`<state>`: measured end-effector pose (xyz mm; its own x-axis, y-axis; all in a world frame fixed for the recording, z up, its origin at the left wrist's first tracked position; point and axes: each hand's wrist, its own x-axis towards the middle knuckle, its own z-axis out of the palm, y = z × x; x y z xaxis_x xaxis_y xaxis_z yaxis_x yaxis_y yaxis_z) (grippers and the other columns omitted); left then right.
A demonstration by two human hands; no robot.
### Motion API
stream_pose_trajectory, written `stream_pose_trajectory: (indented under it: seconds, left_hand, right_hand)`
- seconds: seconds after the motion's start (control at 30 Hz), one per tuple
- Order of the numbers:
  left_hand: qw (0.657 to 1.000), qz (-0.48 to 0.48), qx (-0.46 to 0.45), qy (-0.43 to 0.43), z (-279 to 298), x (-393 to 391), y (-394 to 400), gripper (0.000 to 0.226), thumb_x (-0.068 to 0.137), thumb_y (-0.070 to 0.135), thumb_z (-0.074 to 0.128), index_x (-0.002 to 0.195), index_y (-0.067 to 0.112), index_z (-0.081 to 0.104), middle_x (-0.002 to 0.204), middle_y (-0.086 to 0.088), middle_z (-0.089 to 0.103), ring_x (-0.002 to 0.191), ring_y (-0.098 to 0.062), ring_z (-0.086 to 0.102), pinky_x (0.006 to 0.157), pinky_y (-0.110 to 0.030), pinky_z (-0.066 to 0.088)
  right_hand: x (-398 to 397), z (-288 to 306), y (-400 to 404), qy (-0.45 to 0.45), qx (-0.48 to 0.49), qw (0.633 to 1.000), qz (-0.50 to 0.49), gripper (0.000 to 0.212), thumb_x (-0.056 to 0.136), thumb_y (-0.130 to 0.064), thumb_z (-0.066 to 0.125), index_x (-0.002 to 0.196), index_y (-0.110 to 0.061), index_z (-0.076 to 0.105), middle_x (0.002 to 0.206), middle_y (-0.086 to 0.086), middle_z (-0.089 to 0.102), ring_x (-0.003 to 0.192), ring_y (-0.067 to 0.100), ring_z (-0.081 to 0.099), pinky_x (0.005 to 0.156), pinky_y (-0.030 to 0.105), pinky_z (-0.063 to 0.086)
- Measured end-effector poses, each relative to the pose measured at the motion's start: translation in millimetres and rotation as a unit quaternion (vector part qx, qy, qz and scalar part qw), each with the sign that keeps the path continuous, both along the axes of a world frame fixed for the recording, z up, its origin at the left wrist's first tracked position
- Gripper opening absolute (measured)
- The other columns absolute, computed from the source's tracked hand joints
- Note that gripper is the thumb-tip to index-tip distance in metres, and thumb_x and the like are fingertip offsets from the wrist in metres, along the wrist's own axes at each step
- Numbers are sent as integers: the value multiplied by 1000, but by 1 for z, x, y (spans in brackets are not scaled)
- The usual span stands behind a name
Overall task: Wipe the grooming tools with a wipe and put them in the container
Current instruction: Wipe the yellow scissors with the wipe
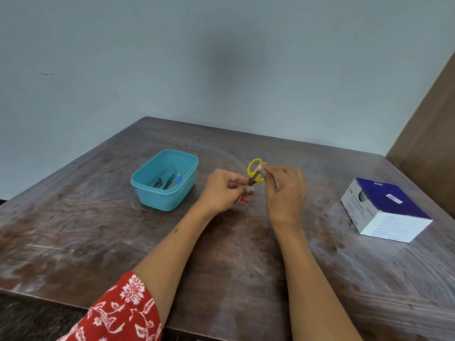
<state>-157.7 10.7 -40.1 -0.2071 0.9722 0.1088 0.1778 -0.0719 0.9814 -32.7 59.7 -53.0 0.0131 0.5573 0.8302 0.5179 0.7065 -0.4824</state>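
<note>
Our left hand point(225, 190) curls its fingers closed in a grip, forearm angled inward; our right hand point(285, 190) pinches with thumb and fingertips, raised beside it.

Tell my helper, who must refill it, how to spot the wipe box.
On the brown table, look to the person's right, past both hands. The wipe box lies there alone: white printed sides, dark blue top, unlike the open teal container on the left.
</note>
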Motion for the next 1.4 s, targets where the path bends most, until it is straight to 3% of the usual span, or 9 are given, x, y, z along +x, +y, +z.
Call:
stream_pose_trajectory:
  seconds: [0.13, 0.23, 0.43, 0.6, 0.73, 0.97, 1.23, 1.4]
  left_hand:
    - [997, -10, -3, -77, 2, 4, -2, 14, 81, -8, 62, 95, -5, 63, 64, -7, 67, 50, -8, 65, 55, -23, 57]
    - [995, -4, 1, -103, 0, 4, -1, 10, 83, -7, 60, 88, 0, 66, 58, 2, 69, 52, -9, 66, 56, -23, 58]
    - [987, -27, -30, -158, 0, 7, -4, 16, 79, -9, 62, 95, -9, 63, 63, -4, 69, 54, -12, 67, 55, -24, 58]
    - [988, -11, -24, -154, -2, 8, -2, 15, 80, -9, 62, 95, -11, 63, 61, -4, 69, 54, -11, 67, 55, -24, 57]
    - [989, 25, -7, -142, -2, 6, -2, 17, 82, -10, 58, 97, -8, 65, 72, -9, 66, 53, -8, 65, 51, -20, 54]
    - [984, -39, -40, -170, -2, 10, -4, 11, 79, -12, 61, 87, -5, 61, 57, -2, 69, 52, -11, 67, 54, -24, 57]
    - [986, -11, -21, -166, -6, 5, 1, 11, 79, -9, 62, 89, -4, 65, 64, -3, 70, 58, -12, 68, 61, -27, 59]
    - [983, -15, -20, -181, -8, 8, 2, 13, 79, -13, 61, 81, 0, 62, 58, -1, 69, 53, -12, 67, 59, -27, 59]
  right_hand:
    - [-1, 0, -2, -53, 33, 998, 12, 20, 82, -22, 58, 86, -11, 74, 73, 4, 68, 70, 28, 57, 65, 40, 48]
    - [-5, -1, -6, -83, 30, 996, 24, 19, 80, -23, 58, 85, -13, 74, 75, 2, 67, 77, 21, 52, 69, 38, 43]
    - [-3, -2, -2, -66, 32, 997, -18, 10, 75, -10, 68, 83, -14, 73, 77, 1, 67, 79, 17, 46, 71, 35, 38]
    - [-4, -2, -5, -87, 33, 996, -14, 9, 74, -11, 69, 82, -16, 73, 75, 0, 66, 78, 18, 48, 74, 30, 32]
    - [-8, -2, -8, -124, 30, 992, 2, 7, 73, -19, 66, 76, -18, 72, 69, -2, 65, 74, 23, 54, 73, 25, 24]
    - [-4, -4, 1, -70, 25, 996, -44, 13, 80, -17, 60, 81, -13, 72, 74, 4, 66, 78, 16, 41, 69, 31, 32]
    - [-8, -6, 0, -112, 42, 992, -23, 19, 79, -20, 53, 80, -15, 71, 75, 1, 66, 80, 16, 42, 70, 29, 28]
    - [-7, -7, 1, -100, 46, 993, -30, 19, 82, -17, 52, 82, -12, 71, 75, 3, 66, 77, 21, 49, 70, 33, 37]
